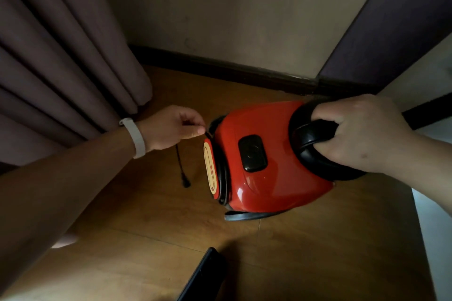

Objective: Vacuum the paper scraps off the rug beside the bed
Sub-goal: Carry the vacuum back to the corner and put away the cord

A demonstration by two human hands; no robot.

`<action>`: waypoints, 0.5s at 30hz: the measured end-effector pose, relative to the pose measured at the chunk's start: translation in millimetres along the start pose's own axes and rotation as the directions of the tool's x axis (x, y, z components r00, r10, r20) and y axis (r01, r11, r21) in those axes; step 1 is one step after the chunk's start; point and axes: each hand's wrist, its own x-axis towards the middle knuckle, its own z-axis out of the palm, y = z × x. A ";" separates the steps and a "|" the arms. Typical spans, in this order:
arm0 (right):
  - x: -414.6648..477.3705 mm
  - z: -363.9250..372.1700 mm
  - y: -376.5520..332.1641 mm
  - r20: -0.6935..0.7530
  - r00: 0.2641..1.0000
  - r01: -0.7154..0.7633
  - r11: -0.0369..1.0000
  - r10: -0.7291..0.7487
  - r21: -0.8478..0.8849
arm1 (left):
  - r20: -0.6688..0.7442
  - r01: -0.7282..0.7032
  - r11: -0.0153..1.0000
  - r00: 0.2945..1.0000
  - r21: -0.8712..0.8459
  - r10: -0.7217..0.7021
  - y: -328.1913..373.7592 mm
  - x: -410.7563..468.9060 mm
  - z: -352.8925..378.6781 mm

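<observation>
Currently the red vacuum [269, 159] is steadied by the right hand [362, 132] clamped round the handle [310, 137] on its top, while the cord [179, 161] is pinched by the left hand [171, 127] at its rear and is best drawn straight out without jerks; no rug is seen.

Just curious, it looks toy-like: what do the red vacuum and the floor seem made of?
Vacuum: probably hard plastic, glossy; bright glints sit on its red shell. Floor: wood or laminate planks, it seems, with a low sheen; grain and seams show.
</observation>
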 end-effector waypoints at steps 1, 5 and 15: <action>-0.4 -0.1 -0.5 -0.010 1.000 -0.020 0.999 0.020 0.027 | -0.017 0.045 0.996 0.999 -0.080 -0.047 -5.7 -1.3 5.1; -2.6 0.2 -0.8 -0.023 0.994 -0.103 0.987 0.107 0.124 | 0.037 0.201 0.826 0.976 -0.526 -0.213 -22.2 -7.8 23.5; -4.5 -1.5 1.9 -0.006 0.954 -0.294 0.935 0.301 0.197 | 0.030 0.257 0.567 0.925 -0.782 -0.378 -12.8 -17.5 69.6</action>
